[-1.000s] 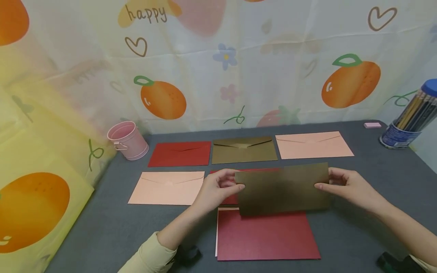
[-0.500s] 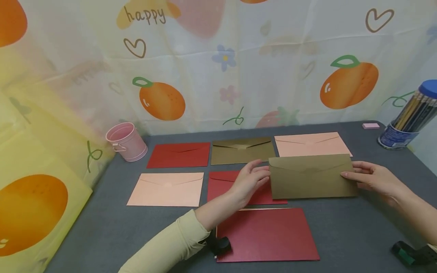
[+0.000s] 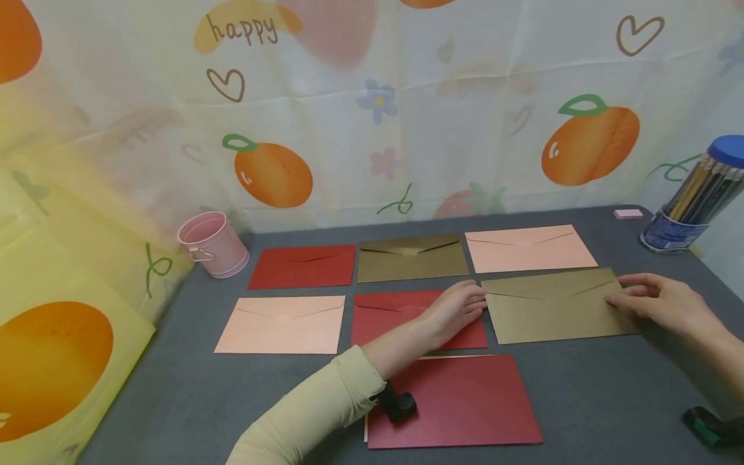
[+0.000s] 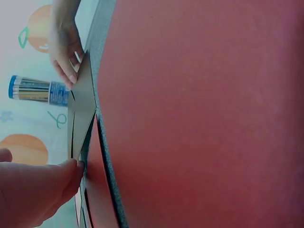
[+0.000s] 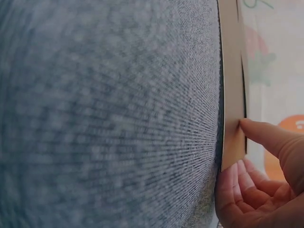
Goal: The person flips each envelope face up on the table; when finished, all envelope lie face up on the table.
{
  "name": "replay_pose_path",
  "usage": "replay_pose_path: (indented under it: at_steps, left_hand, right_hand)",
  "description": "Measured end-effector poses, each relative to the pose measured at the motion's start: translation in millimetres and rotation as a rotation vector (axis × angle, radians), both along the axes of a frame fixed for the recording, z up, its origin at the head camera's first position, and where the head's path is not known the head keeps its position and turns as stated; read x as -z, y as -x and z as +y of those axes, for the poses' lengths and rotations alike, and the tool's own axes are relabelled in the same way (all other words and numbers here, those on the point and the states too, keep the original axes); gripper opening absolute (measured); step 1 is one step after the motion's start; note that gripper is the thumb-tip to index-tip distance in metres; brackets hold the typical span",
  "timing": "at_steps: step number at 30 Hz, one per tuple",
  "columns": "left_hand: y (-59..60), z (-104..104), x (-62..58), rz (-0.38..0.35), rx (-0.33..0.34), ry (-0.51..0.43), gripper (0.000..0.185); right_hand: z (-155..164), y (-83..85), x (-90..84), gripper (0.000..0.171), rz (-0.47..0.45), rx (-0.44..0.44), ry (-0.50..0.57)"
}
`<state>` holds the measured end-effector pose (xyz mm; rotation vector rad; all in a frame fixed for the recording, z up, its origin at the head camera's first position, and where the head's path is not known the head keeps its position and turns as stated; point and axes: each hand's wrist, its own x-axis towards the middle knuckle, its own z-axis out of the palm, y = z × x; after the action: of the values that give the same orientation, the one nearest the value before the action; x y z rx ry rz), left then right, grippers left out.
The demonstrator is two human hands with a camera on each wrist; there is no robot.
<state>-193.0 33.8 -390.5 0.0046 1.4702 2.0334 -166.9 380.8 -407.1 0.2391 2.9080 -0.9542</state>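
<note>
I have the olive envelope (image 3: 558,306) lying flat on the worktop (image 3: 581,400), long axis left to right, between my two hands. My left hand (image 3: 456,310) touches its left edge with relaxed fingers; my right hand (image 3: 659,298) pinches its right edge. A red envelope (image 3: 401,316) lies just left, a pink envelope (image 3: 529,248) just behind.

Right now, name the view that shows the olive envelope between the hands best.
The head view: the olive envelope lies whole, flap side up, left hand and right hand at its ends. The left wrist view shows it edge-on, the right wrist view only one end.
</note>
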Motion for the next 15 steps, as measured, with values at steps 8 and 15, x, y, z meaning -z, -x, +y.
replay_pose_path:
  at_steps: [8,15]
  left_hand:
    - [-2.0,-3.2,3.2,-0.004,0.004,-0.044,0.058]
    - [-11.1,-12.2,0.5,0.059,-0.034,-0.024,0.056]
  right_hand:
    - [0.1,-2.5,-5.1,0.069,0.03,-0.043,-0.097]
    - [-11.7,-5.0,-7.0,0.054,0.171,-0.114,-0.208]
